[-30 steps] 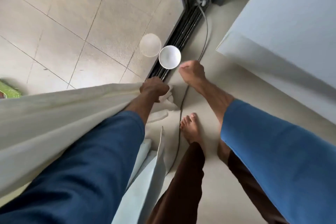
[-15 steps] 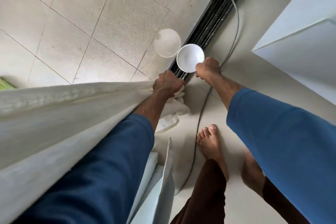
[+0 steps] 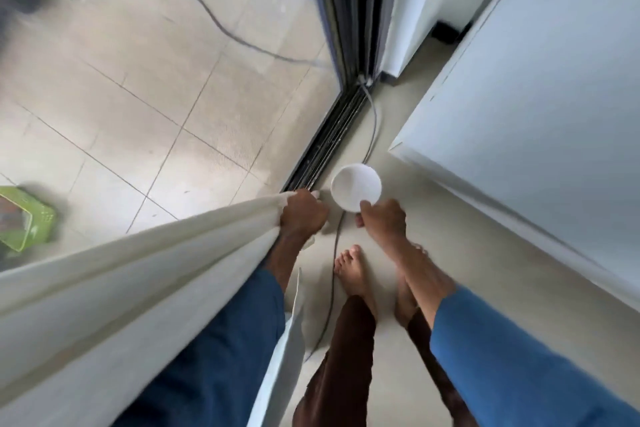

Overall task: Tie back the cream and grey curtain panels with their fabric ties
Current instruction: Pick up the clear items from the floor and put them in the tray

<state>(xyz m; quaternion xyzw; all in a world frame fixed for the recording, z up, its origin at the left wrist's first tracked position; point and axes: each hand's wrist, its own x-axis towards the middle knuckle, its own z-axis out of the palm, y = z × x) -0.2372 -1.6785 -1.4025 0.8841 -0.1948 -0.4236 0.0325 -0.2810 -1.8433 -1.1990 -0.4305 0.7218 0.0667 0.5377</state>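
- A white cabinet (image 3: 540,107) walls your right and the sliding-door track (image 3: 323,158) edges your left, leaving a narrow floor strip.
- The cream curtain panel (image 3: 121,295) stretches up from lower left, its far end cut off.
- Your left hand (image 3: 303,215) fists around its gathered edge.
- Your right hand (image 3: 382,224) pinches the rim of a white bowl (image 3: 356,187); its fingertips are hidden.

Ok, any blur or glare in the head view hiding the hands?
Head view: left hand gripping the cream curtain and right hand pinching the white bowl are sharp; the green basket and top-left corner are blurred; wide-angle lens bends the door track; soft daylight, no harsh glare.
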